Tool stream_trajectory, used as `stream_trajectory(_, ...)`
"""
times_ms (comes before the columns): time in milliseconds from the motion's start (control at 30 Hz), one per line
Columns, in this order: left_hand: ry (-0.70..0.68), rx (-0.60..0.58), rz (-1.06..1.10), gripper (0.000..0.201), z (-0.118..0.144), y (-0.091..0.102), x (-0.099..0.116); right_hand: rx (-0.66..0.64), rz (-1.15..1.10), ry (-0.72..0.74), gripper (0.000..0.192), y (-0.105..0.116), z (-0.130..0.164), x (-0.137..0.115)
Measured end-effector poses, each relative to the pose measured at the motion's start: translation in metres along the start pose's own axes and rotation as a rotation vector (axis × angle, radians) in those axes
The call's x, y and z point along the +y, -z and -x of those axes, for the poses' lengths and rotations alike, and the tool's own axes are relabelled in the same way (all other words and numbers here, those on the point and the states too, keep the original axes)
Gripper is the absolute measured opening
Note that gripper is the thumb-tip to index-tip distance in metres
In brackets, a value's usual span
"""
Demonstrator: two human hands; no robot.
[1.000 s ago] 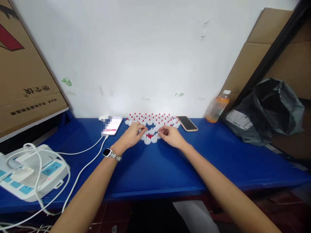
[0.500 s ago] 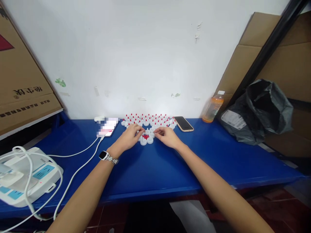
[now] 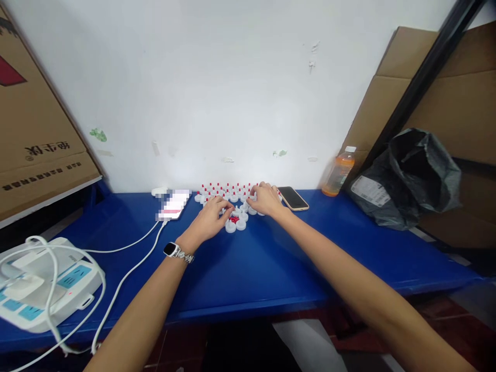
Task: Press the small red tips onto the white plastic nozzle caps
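Observation:
Many white round caps with narrow spouts stand on the blue table; those in the rear rows (image 3: 233, 197) carry small red tips. Nearer me, plain white caps (image 3: 241, 225) ring a small pile of loose red tips (image 3: 234, 219). My left hand (image 3: 211, 219) is at the left of this ring, its thumb and forefinger drawn together; anything between them is too small to make out. Over the right part of the rows is my right hand (image 3: 266, 199), fingers curled down among the caps. Its fingertips partly hide what they hold or touch.
A dark-screened phone (image 3: 293, 198) lies right of the caps, and a lit phone (image 3: 174, 204) on a cable lies left. A white power strip (image 3: 50, 284) with looped cables sits at left. Farther right are an orange drink bottle (image 3: 339, 173) and a grey plastic bag (image 3: 403, 181).
My right hand has moved from the front ring of caps back and right over the red-tipped rows. My left hand has stayed near the ring. The view has shifted slightly.

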State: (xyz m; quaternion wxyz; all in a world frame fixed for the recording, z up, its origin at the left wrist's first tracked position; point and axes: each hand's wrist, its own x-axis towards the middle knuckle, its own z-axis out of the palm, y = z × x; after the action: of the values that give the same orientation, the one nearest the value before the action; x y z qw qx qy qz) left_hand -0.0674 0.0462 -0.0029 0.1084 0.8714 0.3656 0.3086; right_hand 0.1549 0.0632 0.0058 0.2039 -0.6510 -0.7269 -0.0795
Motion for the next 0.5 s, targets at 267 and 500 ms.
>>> stream_trajectory(267, 0.009, 0.076, 0.024, 0.022, 0.001, 0.011, -0.006, 0.106, -0.097, 0.025, 0.014, -0.002, -0.003, -0.003)
stream_trajectory(500, -0.036, 0.101, 0.016, 0.028, 0.002, 0.006, 0.017, 0.126, -0.612, 0.265, 0.016, 0.018, 0.046, -0.019)
